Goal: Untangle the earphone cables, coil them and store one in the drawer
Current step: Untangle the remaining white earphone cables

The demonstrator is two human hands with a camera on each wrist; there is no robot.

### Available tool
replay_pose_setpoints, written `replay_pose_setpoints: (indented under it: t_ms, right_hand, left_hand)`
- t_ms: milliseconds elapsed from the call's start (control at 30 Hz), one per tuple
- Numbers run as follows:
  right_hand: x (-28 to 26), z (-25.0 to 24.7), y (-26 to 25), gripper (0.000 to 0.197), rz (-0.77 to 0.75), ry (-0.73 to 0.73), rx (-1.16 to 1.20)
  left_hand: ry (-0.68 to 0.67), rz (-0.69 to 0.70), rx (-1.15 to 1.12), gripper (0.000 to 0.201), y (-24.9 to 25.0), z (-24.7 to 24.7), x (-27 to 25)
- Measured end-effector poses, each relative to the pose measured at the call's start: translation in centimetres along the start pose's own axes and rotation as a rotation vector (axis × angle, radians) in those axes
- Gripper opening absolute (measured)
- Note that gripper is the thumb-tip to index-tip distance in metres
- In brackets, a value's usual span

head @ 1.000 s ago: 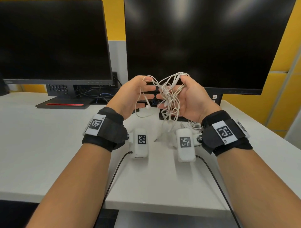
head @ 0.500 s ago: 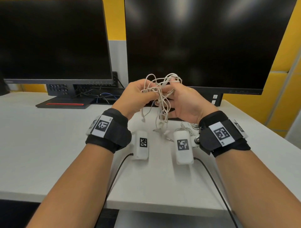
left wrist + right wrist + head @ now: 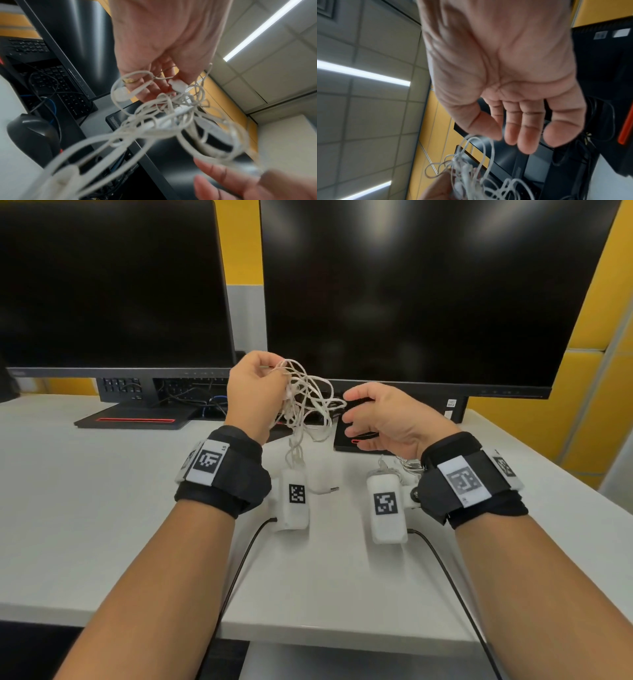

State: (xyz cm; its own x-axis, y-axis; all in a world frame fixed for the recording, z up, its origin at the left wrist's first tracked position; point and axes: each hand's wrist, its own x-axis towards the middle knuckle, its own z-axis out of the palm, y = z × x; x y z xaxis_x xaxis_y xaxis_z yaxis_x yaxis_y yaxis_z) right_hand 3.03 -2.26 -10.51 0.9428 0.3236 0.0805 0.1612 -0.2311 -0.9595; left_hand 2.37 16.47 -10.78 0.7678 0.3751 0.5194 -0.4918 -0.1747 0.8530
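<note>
A tangle of white earphone cables [image 3: 308, 402] hangs in the air in front of the monitors. My left hand [image 3: 260, 392] grips its upper part with curled fingers, and loops and an earbud [image 3: 121, 94] dangle below it. One jack plug [image 3: 331, 489] trails onto the table. To the right of the tangle [image 3: 471, 175], my right hand [image 3: 376, 419] has its palm up and its fingers relaxed, holding nothing. Its thumb tip is close to an outer loop. A second small heap of white cable [image 3: 402, 465] lies on the table under my right wrist. No drawer is in view.
Two dark monitors [image 3: 411, 296] stand at the back of the white table [image 3: 102, 508], their black bases [image 3: 137, 419] behind my hands. Black leads [image 3: 239, 570] run from the wrist cameras over the table's front edge. Yellow wall panels are to the right.
My right hand has let go of the tangle and drawn away to the right, opening. The left hand keeps the bundle, now further to the left.
</note>
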Motion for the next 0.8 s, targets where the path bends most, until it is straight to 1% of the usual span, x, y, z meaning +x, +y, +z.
replay_pose_setpoints:
  t_ms: [100, 167, 300, 367, 433, 467, 533, 567, 600, 700, 767, 800]
  right_hand:
    - [0.1, 0.4, -0.4, 0.035, -0.049, -0.017, 0.016]
    - [0.1, 0.7, -0.6, 0.034, -0.051, -0.033, 0.026]
    - [-0.2, 0.8, -0.6, 0.034, -0.031, -0.104, 0.032]
    - [-0.2, 0.6, -0.4, 0.039, -0.034, -0.160, 0.073]
    - [-0.2, 0.5, -0.2, 0.045, -0.046, -0.173, 0.055]
    - [-0.2, 0.6, -0.1, 0.041, -0.069, -0.163, 0.005]
    - [-0.2, 1.0, 0.1, 0.022, -0.124, -0.118, -0.086]
    - [0.0, 1.2, 0.2, 0.015, -0.135, -0.070, -0.092]
    - [0.2, 1.1, 0.3, 0.013, -0.128, -0.014, -0.067]
    - [0.5, 0.5, -0.1, 0.010, -0.061, 0.118, 0.155]
    - [0.5, -0.1, -0.2, 0.010, -0.059, 0.183, 0.280]
    - [0.6, -0.3, -0.2, 0.013, -0.068, 0.213, 0.337]
  left_hand:
    - [-0.189, -0.001, 0.038, 0.015, 0.3, 0.5, -0.6]
    - [-0.262, 0.009, 0.059, 0.015, 0.3, 0.9, -1.0]
    - [-0.265, 0.023, 0.110, 0.012, 0.3, 1.3, -1.1]
    - [-0.244, 0.030, 0.119, 0.013, 0.1, 1.3, -1.0]
    - [-0.224, 0.029, 0.126, 0.013, 0.0, 1.2, -1.0]
    - [-0.217, 0.024, 0.129, 0.014, 0.0, 1.2, -1.0]
    - [-0.231, 0.004, 0.138, 0.014, 0.1, 1.1, -1.0]
    - [-0.262, -0.015, 0.130, 0.015, 0.3, 1.0, -1.0]
    - [-0.311, -0.043, 0.112, 0.017, 0.6, 0.9, -1.2]
    - [-0.476, -0.108, 0.137, 0.026, 1.3, 0.5, -1.3]
    - [-0.558, -0.140, 0.170, 0.025, 1.6, 0.4, -1.5]
    - [-0.574, -0.167, 0.180, 0.022, 1.6, 0.5, -1.5]
